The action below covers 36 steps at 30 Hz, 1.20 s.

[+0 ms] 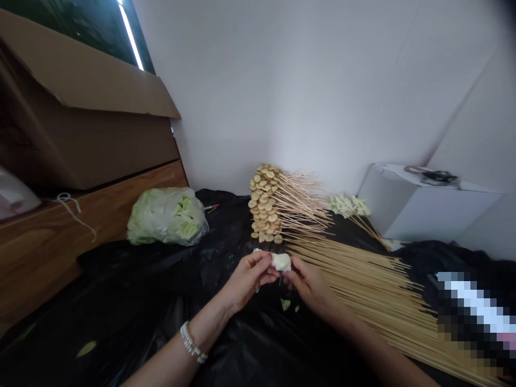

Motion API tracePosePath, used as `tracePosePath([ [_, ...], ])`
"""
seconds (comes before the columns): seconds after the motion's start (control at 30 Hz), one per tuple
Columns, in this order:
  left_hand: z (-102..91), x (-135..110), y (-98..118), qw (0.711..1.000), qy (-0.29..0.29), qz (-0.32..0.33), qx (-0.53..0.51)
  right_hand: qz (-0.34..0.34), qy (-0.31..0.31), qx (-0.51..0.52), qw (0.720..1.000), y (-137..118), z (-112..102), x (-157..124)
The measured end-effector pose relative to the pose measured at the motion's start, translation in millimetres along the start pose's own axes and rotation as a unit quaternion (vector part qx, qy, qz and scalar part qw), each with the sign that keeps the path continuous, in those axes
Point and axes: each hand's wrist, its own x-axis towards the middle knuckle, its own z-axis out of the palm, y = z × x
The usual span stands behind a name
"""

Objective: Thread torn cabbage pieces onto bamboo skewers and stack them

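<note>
My left hand (pixel 250 277) and my right hand (pixel 308 285) meet over the black plastic sheet (pixel 153 306), both pinching a small pale folded leaf piece (pixel 281 262) between their fingertips. The left wrist wears a pearl bracelet (pixel 192 342). Just behind the hands stands a stack of skewers loaded with round tan slices (pixel 264 204). A broad fan of bare bamboo skewers (pixel 374 290) lies to the right of my right hand.
A clear bag of cabbage leaves (pixel 167 216) lies at the left, beside a wooden ledge (pixel 48 247) with a cardboard box (pixel 80 118) on it. More skewers with pale green pieces (pixel 349 205) rest near a white box (pixel 423 212). Leaf scraps (pixel 286 304) dot the sheet.
</note>
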Motion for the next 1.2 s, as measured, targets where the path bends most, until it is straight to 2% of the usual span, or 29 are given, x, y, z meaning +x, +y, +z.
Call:
tracePosePath([
  [0.1, 0.5, -0.1, -1.0, 1.0, -0.013, 0.004, 0.004, 0.018, 0.01, -0.017, 1.0, 0.3, 1.5, -0.8],
  [0.27, -0.6, -0.5, -2.4, 0.999, -0.022, 0.003, 0.033, -0.008, 0.03, -0.051, 0.998, -0.7, 0.7, 0.3],
  [0.33, -1.2, -0.2, -2.7, 0.997, -0.015, 0.035, 0.064, -0.004, 0.018, -0.015, 1.0, -3.6, -1.0, 0.0],
  [0.43, -0.6, -0.6, -2.1, 0.986, -0.006, 0.101, 0.136, 0.026, -0.022, 0.093, 0.995, -7.6, -3.5, -1.6],
  [0.5, 1.0, -2.5, -1.5, 0.963, 0.004, 0.156, 0.217, 0.044, -0.036, 0.164, 0.985, -8.2, -4.0, -2.5],
  [0.6, 4.0, -6.5, -1.8, 0.9, 0.017, 0.244, 0.361, 0.063, -0.026, 0.213, 0.975, -7.2, -2.4, -2.2],
  [0.67, 5.4, -8.4, -3.1, 0.869, 0.012, 0.268, 0.415, 0.065, -0.018, 0.215, 0.974, -6.7, -0.7, -1.2],
  [0.7, 5.9, -8.7, -3.9, 0.866, 0.007, 0.269, 0.421, 0.058, -0.013, 0.216, 0.975, -6.6, 0.0, -0.7],
  [0.77, 6.2, -8.2, -4.8, 0.885, -0.005, 0.253, 0.391, 0.04, -0.008, 0.219, 0.975, -6.3, 1.1, 0.0],
  [0.87, 6.0, -7.0, -1.8, 0.937, -0.031, 0.211, 0.276, 0.026, 0.008, 0.213, 0.977, -4.5, 1.7, 0.2],
  [0.97, 5.6, -7.2, 4.7, 0.972, -0.017, 0.145, 0.187, 0.022, 0.034, 0.161, 0.986, -2.2, 2.0, -0.3],
  [1.07, 4.3, -6.5, 6.8, 0.98, 0.015, 0.081, 0.18, 0.015, 0.045, 0.083, 0.995, -2.2, 3.3, -1.4],
  [1.2, 1.6, -2.7, 0.8, 0.976, 0.001, 0.078, 0.204, -0.013, 0.051, 0.018, 0.998, -3.6, 6.0, -2.2],
])
